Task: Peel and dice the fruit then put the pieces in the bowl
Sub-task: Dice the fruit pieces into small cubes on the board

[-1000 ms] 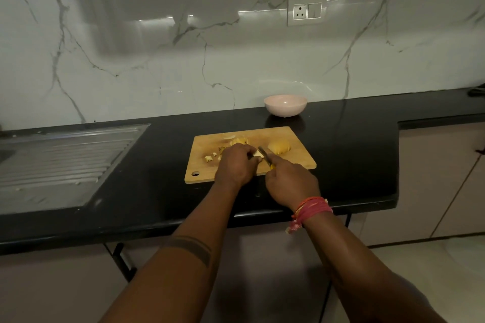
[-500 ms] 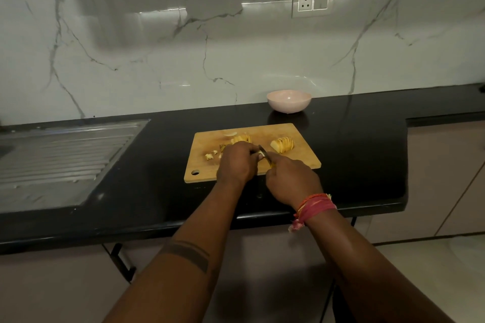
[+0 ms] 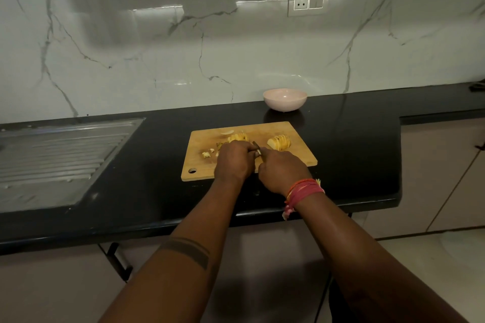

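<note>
Cutting goes on at the middle of a wooden chopping board point(image 3: 296, 136) on a black worktop point(image 3: 147, 186), seen from a head camera looking down along two bare forearms. Compared with a second ago, the hands have barely shifted: they sit at the same spot on the board, knuckles close together. The clearest change is in the view, which has drifted so the sliced yellow half on the right, earlier half-hidden and smooth-looking, now shows its cut lines plainly. That suggests dicing is under way but far from finished, and nothing has gone to the bowl yet.

The left hand point(image 3: 232, 161) is curled over a piece of fruit, which it hides almost wholly, so what it pins down cannot be told for sure. The right hand point(image 3: 282, 172), with red and orange threads at the wrist, is closed around the handle of a small knife point(image 3: 257, 148), whose dark blade shows between the two hands.

The fruit is yellow-fleshed. One sliced chunk point(image 3: 279, 142) lies just right of the hands, its slices fanned but standing together. A second sliced chunk point(image 3: 238, 137) lies just beyond the left hand. Small loose bits point(image 3: 207, 153) lie to the left, and a pale curved scrap point(image 3: 227, 132) near the far edge.

The pale pink bowl point(image 3: 284, 99) stands behind the board, apart from it, near the marble wall, and looks empty.
</note>
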Demonstrator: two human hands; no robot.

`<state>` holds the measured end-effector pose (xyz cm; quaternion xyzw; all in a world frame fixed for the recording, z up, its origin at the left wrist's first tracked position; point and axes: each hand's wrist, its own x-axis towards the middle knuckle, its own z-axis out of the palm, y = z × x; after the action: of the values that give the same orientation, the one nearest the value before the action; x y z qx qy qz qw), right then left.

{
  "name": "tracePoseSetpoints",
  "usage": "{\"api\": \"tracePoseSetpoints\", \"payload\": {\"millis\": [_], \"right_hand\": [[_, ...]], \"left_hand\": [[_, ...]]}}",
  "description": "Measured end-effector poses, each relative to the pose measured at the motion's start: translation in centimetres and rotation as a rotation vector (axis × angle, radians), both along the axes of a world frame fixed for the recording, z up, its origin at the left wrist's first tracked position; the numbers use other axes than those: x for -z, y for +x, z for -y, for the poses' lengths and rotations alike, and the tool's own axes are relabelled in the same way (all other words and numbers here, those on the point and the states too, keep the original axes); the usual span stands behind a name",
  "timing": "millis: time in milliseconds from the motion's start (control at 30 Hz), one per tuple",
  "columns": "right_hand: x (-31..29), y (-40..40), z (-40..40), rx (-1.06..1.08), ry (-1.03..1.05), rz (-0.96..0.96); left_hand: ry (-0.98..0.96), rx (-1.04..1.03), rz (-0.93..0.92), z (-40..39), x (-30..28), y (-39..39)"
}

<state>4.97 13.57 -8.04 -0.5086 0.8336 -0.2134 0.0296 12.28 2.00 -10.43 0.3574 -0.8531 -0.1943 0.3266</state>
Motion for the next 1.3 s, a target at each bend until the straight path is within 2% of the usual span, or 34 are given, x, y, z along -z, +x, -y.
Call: {"api": "tracePoseSetpoints", "payload": {"millis": [400, 700, 1033, 1300], "right_hand": [[1.3, 0.9, -3.8, 0.002, -0.015, -0.064], [0.9, 0.8, -5.0, 0.027, -0.152, 0.022], [-0.1, 1.2, -1.1, 0.002, -0.060, 0.020], [0.1, 1.3, -2.3, -0.010, 0.011, -0.006]], "left_hand": [[0.044, -0.053, 0.015, -0.2, 0.0, -0.3], [0.051, -0.087, -0.017, -0.5, -0.2, -0.1], [0.049, -0.052, -0.037, -0.5, -0.4, 0.1], [0.107, -0.092, -0.016, -0.7, -0.5, -0.1]]}}
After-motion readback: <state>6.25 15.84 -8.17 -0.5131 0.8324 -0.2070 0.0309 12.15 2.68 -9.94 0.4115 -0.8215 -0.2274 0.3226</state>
